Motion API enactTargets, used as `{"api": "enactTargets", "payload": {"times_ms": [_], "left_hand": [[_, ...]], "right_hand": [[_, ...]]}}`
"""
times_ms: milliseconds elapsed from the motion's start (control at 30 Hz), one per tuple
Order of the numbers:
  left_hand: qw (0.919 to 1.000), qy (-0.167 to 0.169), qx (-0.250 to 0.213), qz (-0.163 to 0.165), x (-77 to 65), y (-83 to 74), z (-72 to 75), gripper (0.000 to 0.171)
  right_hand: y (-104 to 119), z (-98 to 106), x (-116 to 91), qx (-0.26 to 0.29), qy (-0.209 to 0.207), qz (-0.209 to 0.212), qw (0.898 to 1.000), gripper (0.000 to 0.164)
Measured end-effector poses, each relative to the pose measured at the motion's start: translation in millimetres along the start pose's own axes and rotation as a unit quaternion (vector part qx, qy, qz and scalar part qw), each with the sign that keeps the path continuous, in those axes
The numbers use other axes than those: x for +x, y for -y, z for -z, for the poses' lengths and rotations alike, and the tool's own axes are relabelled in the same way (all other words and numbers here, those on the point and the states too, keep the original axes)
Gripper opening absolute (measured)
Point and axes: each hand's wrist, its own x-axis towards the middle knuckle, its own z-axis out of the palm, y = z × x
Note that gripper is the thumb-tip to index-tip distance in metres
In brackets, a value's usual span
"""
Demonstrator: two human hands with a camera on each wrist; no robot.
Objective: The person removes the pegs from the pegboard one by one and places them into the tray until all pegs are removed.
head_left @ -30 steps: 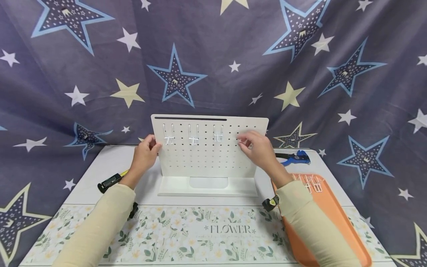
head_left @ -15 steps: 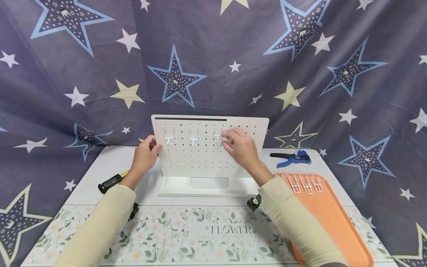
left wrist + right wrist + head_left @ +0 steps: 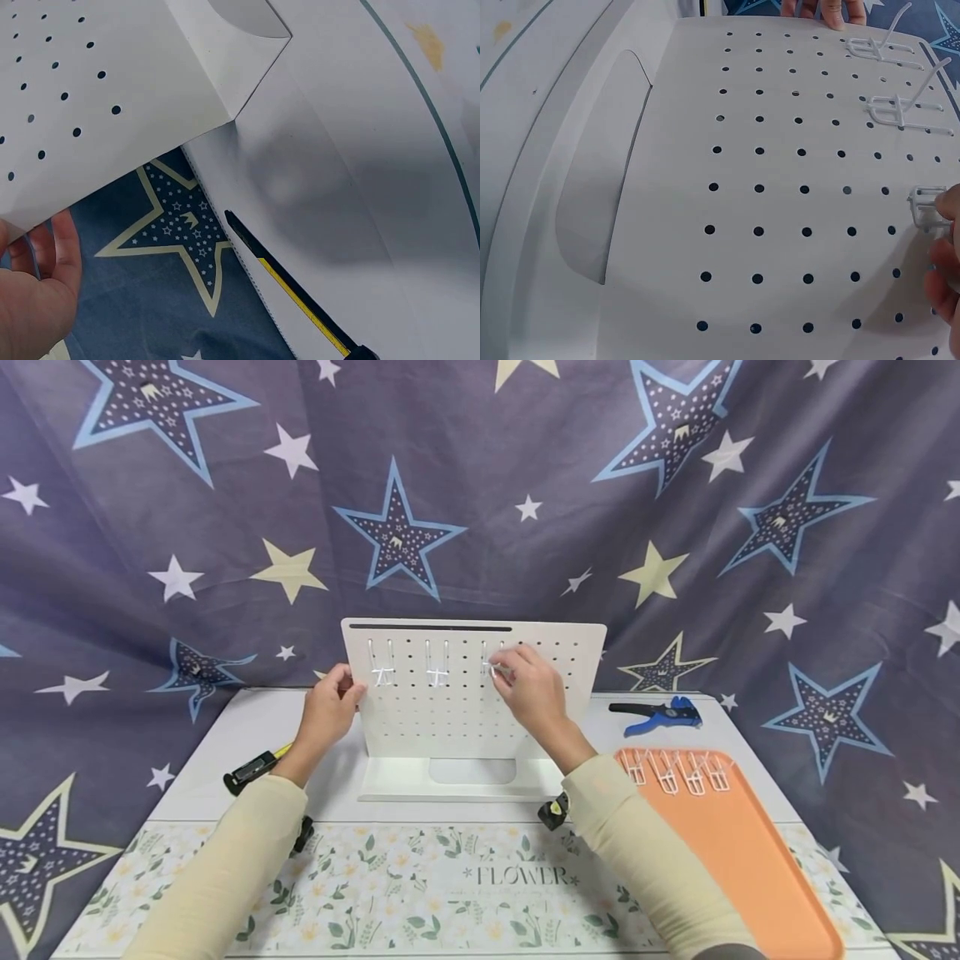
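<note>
A white pegboard stand (image 3: pixel 420 747) stands upright on the table in the head view. My left hand (image 3: pixel 327 708) grips its left edge, thumb on the front; the left wrist view shows the same hand (image 3: pixel 41 296) at the board's rim. Two white wire hooks, one at far left (image 3: pixel 382 670) and one beside it (image 3: pixel 437 672), hang in the upper holes. With thumb and forefinger, my right hand (image 3: pixel 534 689) pinches a third wire hook (image 3: pixel 928 206) farther right on the board. The fingers partly cover this hook in both views.
On the right lies an orange tray (image 3: pixel 750 860) with several more wire hooks (image 3: pixel 694 774) along its far end. Behind it is a blue-and-black plier-like tool (image 3: pixel 663 716). A black tool with a yellow strip (image 3: pixel 251 771) lies left. A flowered mat (image 3: pixel 405 881) covers the front.
My right hand has moved left across the board, from the area right of the third hook onto that hook. My left hand stays on the board's edge.
</note>
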Motion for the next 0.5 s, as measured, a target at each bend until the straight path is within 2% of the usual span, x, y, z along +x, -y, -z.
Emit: {"api": "enactTargets", "payload": {"times_ms": [233,500], "left_hand": [[1.0000,0.001,0.002,-0.001,-0.7,-0.1,0.6,0.022],[1.0000,-0.002,0.007,0.001,-0.4,-0.9,-0.8,0.021]], "right_hand": [[-0.8,-3.8,0.8,-0.005,-0.011,0.001,1.000,0.013],[-2.8,-1.2,0.2,-0.008,-0.041,0.033,0.999,0.014]]}}
